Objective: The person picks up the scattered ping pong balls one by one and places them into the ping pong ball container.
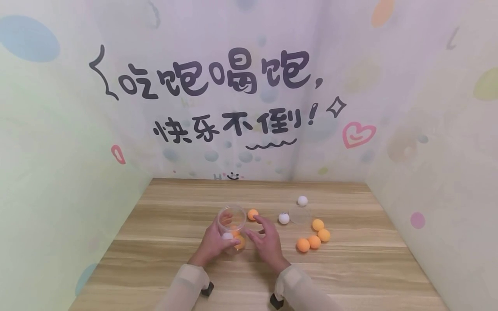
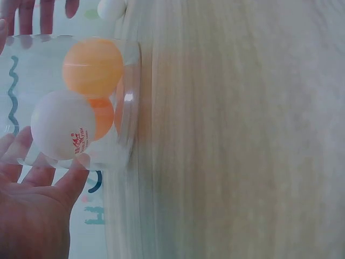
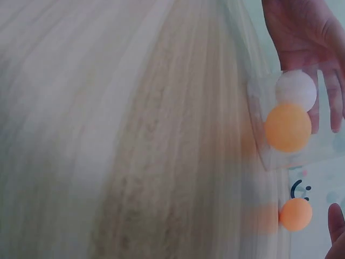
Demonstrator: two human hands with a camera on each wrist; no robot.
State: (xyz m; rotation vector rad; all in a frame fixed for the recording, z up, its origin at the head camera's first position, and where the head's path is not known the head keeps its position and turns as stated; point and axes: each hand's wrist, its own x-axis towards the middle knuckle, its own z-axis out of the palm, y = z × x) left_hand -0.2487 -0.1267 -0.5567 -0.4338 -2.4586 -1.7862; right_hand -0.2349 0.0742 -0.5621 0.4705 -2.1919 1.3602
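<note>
My left hand [image 1: 213, 239] curls round a clear plastic jar [image 1: 232, 206], which stands upright on the table with its mouth open. Inside lie a white table tennis ball [image 2: 62, 127] with red print and orange table tennis balls [image 2: 92, 67]. To the right of the jar is my right hand [image 1: 268, 244], fingers spread and nothing in its grasp. Its index fingertip overlaps a loose orange ball [image 1: 253, 214] in the head view; in the right wrist view a small gap shows between that ball and the fingers.
Two white balls [image 1: 284, 218] lie beside a clear round disc [image 1: 300, 215], like a lid, at the right. Several orange balls [image 1: 314, 242] sit in a curved row in front of it. Printed walls [image 1: 249, 164] enclose the wooden table [image 1: 175, 203] at back and sides.
</note>
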